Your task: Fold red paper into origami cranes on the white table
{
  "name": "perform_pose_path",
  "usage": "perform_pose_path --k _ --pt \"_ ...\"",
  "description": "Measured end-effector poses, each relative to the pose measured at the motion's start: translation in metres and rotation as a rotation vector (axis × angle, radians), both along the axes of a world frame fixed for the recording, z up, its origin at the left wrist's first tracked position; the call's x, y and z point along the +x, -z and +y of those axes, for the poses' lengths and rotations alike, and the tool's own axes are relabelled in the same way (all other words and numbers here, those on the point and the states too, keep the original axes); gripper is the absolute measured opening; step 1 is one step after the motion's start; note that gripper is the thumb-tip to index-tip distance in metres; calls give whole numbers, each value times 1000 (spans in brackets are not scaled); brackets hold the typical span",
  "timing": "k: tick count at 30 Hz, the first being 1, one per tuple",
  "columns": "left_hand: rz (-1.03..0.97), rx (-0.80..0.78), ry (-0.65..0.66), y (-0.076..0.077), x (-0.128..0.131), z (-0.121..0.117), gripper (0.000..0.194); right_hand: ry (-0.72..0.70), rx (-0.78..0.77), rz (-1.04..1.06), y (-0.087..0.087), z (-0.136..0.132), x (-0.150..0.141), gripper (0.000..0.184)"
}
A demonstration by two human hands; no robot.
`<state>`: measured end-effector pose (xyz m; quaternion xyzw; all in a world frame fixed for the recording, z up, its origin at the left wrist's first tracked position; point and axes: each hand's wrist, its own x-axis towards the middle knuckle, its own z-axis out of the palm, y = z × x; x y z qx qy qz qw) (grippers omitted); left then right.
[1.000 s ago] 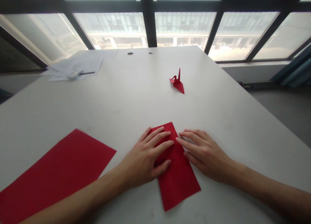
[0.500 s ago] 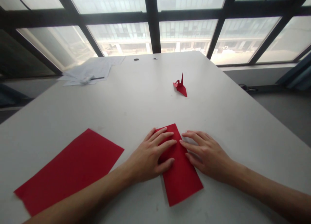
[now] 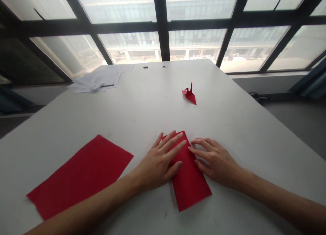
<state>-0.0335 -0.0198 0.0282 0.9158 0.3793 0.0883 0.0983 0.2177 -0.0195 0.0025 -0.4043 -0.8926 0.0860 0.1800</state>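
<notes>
A folded sheet of red paper (image 3: pixel 191 184) lies on the white table in front of me, its long side slanting down to the right. My left hand (image 3: pixel 165 160) rests flat across its upper left part with the fingers spread, covering much of the left edge. Along the right edge sits my right hand (image 3: pixel 212 158), fingers loosely bent and apart, the fingertips touching that edge. Neither hand grips the paper. To the left is a larger red sheet (image 3: pixel 81 177), partly hidden under my left forearm.
Farther off on the table (image 3: pixel 142 109) stands a red origami crane (image 3: pixel 189 95). White papers (image 3: pixel 102 77) with a dark pen (image 3: pixel 108 85) on them are at the back left. Dark-framed windows (image 3: pixel 163 44) rise behind the table's far edge.
My left hand's fingers have slid slightly up and right across the folded paper and spread a little more. My right hand stays at the edge. The camera view has tilted up slightly.
</notes>
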Motion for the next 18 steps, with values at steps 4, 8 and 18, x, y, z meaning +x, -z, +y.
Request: perform_pose_path --k 4,8,18 --pt "115 -77 144 -7 -3 -15 67 1 13 2 3 0 0 38" --pt "160 -104 193 -2 -9 -21 84 -1 24 6 5 0 2 37" --pt "133 -164 289 -2 -20 -42 92 3 24 -2 3 0 1 36"
